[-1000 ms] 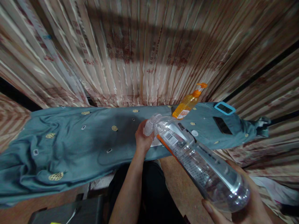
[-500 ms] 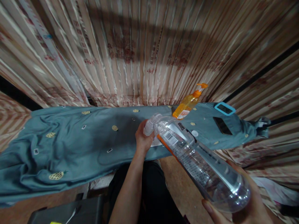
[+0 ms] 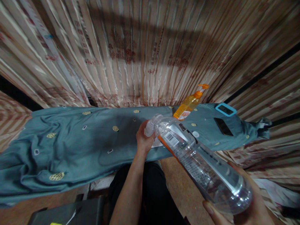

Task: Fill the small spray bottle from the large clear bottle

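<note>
A large clear plastic bottle [image 3: 201, 162] with a barcode label and an orange strip is tilted across the front of me, its neck end up and to the left. My right hand [image 3: 248, 203] grips its base at the lower right. My left hand [image 3: 144, 140] is closed around a small see-through, cup-like piece [image 3: 151, 125] at the neck end. Whether that piece is separate from the bottle, I cannot tell. No liquid shows clearly inside the bottle. Beyond it, an orange pump bottle [image 3: 185, 107] stands on the cloth. A round white disc [image 3: 195, 134], perhaps a cap, lies nearby.
A blue-green cloth [image 3: 77, 147] with pineapple prints covers the long table. On its right lie a dark phone [image 3: 223, 126] and a blue-framed digital clock [image 3: 225, 109]. Patterned curtains [image 3: 140, 53] hang behind. A dark box [image 3: 67, 212] is at the lower left.
Almost nothing differs. Both hands keep their hold and the bottle stays at nearly the same tilt.
</note>
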Demonstrator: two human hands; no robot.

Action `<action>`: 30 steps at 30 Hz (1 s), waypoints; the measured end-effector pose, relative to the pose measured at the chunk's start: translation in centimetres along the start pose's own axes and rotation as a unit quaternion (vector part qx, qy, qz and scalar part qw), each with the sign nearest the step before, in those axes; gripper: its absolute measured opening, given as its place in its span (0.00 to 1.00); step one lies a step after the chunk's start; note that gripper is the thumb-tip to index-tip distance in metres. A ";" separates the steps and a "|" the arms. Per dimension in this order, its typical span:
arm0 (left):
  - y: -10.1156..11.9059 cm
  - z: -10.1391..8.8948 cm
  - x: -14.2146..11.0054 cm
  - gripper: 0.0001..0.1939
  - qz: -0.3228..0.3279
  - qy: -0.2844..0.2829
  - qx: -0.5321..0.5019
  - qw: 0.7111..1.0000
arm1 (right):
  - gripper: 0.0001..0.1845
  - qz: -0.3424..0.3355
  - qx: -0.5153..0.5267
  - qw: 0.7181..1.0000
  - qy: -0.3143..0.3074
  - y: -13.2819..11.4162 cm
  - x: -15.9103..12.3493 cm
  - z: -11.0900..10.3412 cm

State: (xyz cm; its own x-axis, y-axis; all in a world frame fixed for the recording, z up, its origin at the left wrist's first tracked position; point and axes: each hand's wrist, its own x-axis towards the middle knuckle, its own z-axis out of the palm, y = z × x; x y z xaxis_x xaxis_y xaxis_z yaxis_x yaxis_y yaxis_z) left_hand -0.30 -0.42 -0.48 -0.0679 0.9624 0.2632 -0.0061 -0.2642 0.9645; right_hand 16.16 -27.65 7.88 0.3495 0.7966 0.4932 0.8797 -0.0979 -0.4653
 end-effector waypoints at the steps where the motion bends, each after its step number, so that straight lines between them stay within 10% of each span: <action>1: 0.0 0.0 0.0 0.23 0.002 -0.001 0.000 1.000 | 0.56 -0.006 -0.003 1.000 0.005 0.0 0.0 0.0; 30: 0.3 0.0 0.1 0.23 -0.007 0.001 -0.008 1.000 | 0.55 -0.009 -0.016 1.000 0.013 -0.4 0.1 0.1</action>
State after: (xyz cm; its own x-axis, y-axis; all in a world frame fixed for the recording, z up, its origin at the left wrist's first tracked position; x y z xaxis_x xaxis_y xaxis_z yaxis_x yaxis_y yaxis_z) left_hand -0.32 -0.45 -0.18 -0.0704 0.9658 0.2496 -0.0240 -0.2518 0.9675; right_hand 15.80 -27.46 8.04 0.3410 0.7829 0.5204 0.8955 -0.1022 -0.4331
